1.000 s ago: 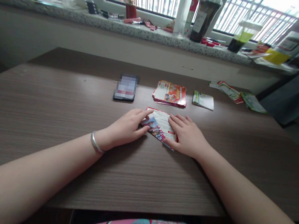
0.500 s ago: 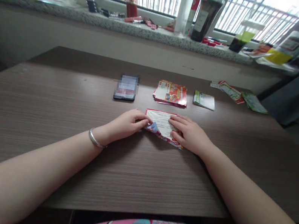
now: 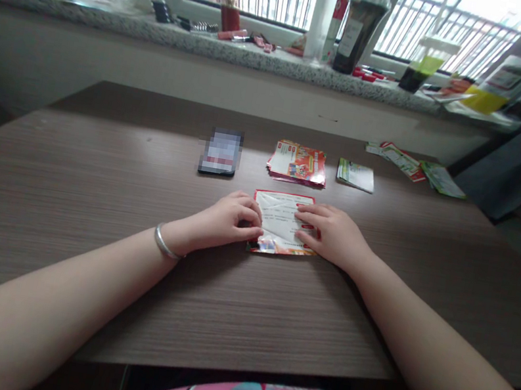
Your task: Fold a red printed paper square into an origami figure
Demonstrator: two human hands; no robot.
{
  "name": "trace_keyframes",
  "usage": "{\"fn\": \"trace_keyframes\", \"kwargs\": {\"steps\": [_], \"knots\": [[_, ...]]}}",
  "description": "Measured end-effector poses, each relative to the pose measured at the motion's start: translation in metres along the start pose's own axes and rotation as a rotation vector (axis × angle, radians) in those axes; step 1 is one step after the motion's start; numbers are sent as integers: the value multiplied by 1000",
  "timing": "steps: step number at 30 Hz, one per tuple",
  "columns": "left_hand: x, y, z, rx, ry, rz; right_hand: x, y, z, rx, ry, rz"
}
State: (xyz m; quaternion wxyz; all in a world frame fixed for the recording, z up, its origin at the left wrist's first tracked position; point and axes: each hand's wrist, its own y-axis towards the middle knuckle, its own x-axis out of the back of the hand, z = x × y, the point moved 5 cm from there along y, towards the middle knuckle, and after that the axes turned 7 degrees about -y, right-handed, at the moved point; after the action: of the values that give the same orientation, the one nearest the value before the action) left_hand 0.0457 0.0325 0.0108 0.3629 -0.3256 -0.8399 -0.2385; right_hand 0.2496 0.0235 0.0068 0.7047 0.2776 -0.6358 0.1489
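Creased, rectangular paper leaflet [image 3: 279,223] beneath fingers [image 3: 316,210]

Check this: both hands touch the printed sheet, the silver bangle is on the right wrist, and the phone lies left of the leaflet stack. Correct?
No: the head view shows the silver bangle on the left wrist. The left hand and right hand do touch the printed sheet, and the phone lies left of the leaflet stack.
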Motion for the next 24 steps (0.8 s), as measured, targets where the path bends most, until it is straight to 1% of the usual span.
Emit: {"fn": "trace_keyframes", "kwargs": {"steps": [6,8,10,12,14,17,20,24], "knots": [[-4,-4,1,-6,156,-61,-2,-4,5,24,-48,83],[-6,-5,1,-25,214,-51,-5,-4,4,42,-42,97],[-8,-6,0,-42,287,-16,-9,-2,2,72,-31,96],[-10,-6,0,-35,337,9,-11,-1,0,109,-24,69],[-10,-7,0,-4,364,22,-10,0,-3,136,-16,12],[-11,-7,-2,17,415,21,-5,1,-7,114,-14,-89],[-10,-8,-9,-25,485,2,0,1,-10,75,-68,-168],[-9,-10,-19,-69,581,-37,4,-1,-4,125,-123,-201]]}}
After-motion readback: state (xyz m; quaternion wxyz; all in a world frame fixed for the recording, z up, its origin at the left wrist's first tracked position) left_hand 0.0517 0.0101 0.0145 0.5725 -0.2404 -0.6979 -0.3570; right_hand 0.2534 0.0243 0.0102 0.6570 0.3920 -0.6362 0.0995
